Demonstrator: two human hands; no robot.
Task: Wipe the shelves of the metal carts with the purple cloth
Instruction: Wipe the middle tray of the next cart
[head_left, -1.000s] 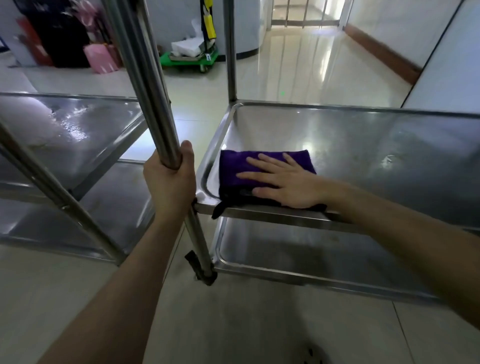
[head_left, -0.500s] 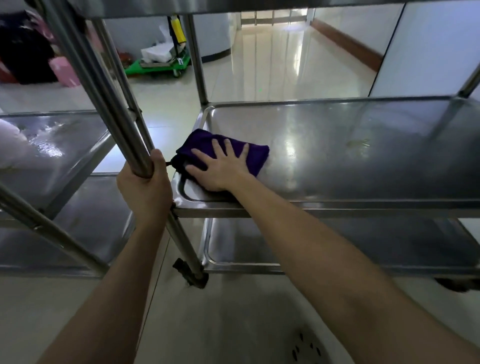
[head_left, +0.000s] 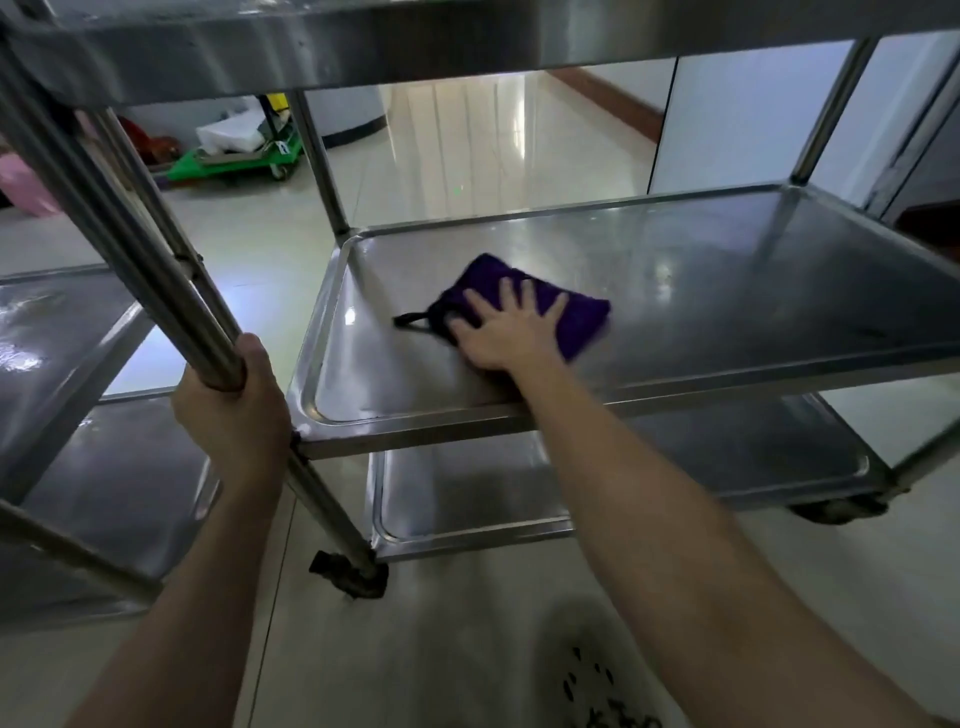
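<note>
A folded purple cloth (head_left: 576, 317) with a black loop lies on the middle shelf (head_left: 727, 291) of the steel cart in front of me. My right hand (head_left: 506, 332) presses flat on the cloth, fingers spread. My left hand (head_left: 234, 410) is clenched around the cart's near-left upright post (head_left: 130, 244). Below is the cart's bottom shelf (head_left: 467, 493); its top shelf (head_left: 415, 41) spans the upper edge of the view.
A second steel cart (head_left: 67, 364) stands close on the left, with shiny shelves. A black caster (head_left: 353, 574) sits under the held post. A green dolly (head_left: 234, 161) and a pink item (head_left: 26, 187) sit far back. Tiled floor runs beyond; a floor drain (head_left: 602, 696) lies near my feet.
My right hand has slid the cloth from the shelf's near-left corner toward the right and farther in. My view has dropped lower, under the top shelf. The left hand stays on the post.
</note>
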